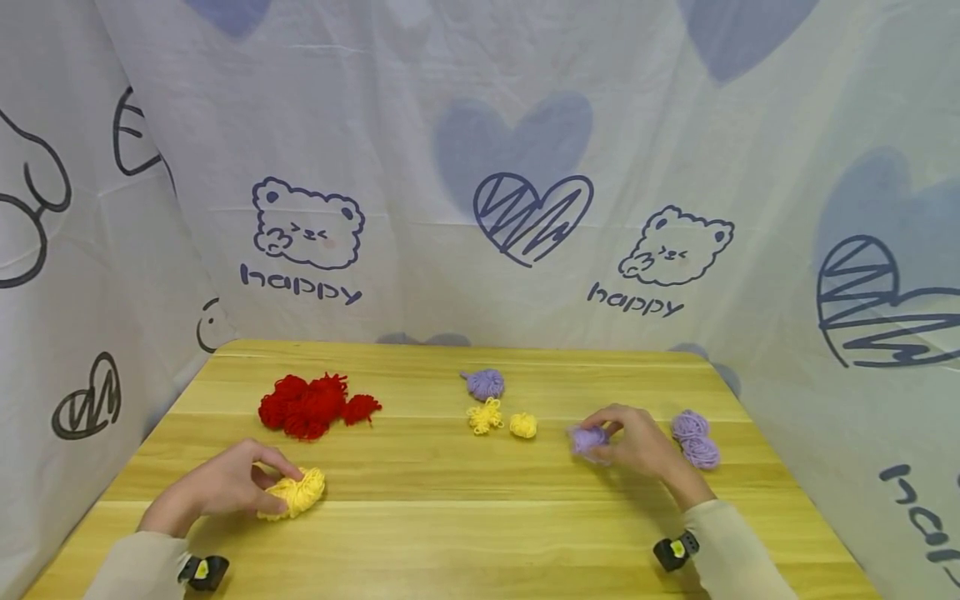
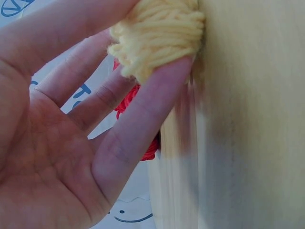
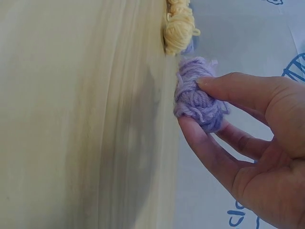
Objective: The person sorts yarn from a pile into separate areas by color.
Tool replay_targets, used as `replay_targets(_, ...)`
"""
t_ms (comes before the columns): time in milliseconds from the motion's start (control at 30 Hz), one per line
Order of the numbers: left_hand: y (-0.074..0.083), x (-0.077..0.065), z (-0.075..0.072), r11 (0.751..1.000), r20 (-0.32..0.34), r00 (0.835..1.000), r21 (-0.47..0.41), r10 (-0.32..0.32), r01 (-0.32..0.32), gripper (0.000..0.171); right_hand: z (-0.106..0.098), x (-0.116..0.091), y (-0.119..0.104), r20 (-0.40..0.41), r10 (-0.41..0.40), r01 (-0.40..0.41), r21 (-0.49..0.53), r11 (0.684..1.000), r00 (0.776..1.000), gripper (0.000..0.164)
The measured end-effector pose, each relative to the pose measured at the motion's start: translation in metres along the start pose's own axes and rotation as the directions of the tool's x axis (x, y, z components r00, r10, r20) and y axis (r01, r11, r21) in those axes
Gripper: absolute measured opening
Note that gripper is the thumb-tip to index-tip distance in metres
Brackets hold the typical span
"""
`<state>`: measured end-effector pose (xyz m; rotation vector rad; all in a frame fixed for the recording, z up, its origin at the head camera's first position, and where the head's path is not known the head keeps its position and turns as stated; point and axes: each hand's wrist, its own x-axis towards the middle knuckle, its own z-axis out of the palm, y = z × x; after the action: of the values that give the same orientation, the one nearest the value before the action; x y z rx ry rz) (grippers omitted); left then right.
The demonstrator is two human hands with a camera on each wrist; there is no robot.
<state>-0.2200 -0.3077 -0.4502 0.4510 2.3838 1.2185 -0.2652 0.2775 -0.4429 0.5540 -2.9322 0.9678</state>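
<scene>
My left hand point(image 1: 234, 481) pinches a bundle of yellow yarn point(image 1: 302, 493) at the left front of the table; in the left wrist view the yellow bundle point(image 2: 159, 36) sits between thumb and fingers, close to the wood. On the right, a small ball of purple yarn point(image 1: 587, 442) is pinched by my right hand point(image 1: 636, 440). The right wrist view shows this purple ball point(image 3: 198, 98) between the thumb and fingertips, its shadow on the table beside it. Two lilac yarn balls point(image 1: 694, 439) lie just right of that hand.
Red yarn balls point(image 1: 315, 408) cluster at the back left. Near the middle lie a purple ball point(image 1: 485, 383), a loose yellow bundle point(image 1: 486, 416) and a small yellow ball point(image 1: 523, 425). A printed white curtain point(image 1: 420, 275) hangs behind the wooden table point(image 1: 450, 542) and along both sides.
</scene>
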Motion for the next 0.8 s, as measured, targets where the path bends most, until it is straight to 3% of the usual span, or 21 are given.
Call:
replay_targets(567,-0.002,0.000,0.000,1.000,0.013,1.000,-0.019,0.022,-0.022,0.038,-0.014,-0.003,0.011,-0.045,-0.023,0.021,-0.040,0.999,0.999,0.032)
replay_targets(800,-0.002,0.000,0.000,0.999,0.011,0.999,-0.020,0.030,-0.030,0.037,-0.020,-0.006,0.015,-0.053,0.012,-0.014,-0.042,0.999,0.999,0.031)
